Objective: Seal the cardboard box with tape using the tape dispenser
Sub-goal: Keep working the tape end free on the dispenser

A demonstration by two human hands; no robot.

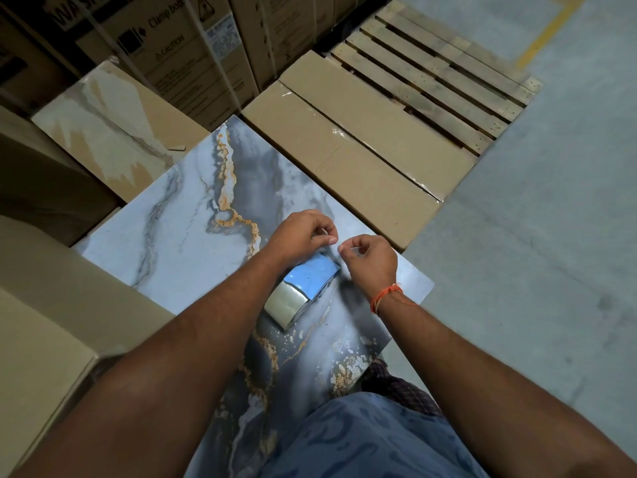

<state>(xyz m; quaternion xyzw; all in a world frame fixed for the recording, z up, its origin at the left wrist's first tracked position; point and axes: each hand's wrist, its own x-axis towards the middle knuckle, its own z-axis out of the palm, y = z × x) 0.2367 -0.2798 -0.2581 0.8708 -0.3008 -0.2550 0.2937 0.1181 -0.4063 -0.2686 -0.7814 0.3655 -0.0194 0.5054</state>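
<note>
A shiny metal tape dispenser (pixel 308 277) with a roll of clear tape (pixel 285 303) lies on a blue-grey marbled slab (pixel 193 222). Just above its front end, my left hand (pixel 300 232) and my right hand (pixel 370 260) both pinch the loose clear tape end, fingertips almost meeting; the tape itself is barely visible. A long flat cardboard box (pixel 344 153) lies beyond the slab to the right, with clear tape along its seams.
A wooden pallet (pixel 437 84) sits behind the long box. Tall printed cartons (pixel 179 46) stand at the back. More cardboard boxes (pixel 44 305) crowd the left. Grey concrete floor (pixel 534 219) spreads on the right.
</note>
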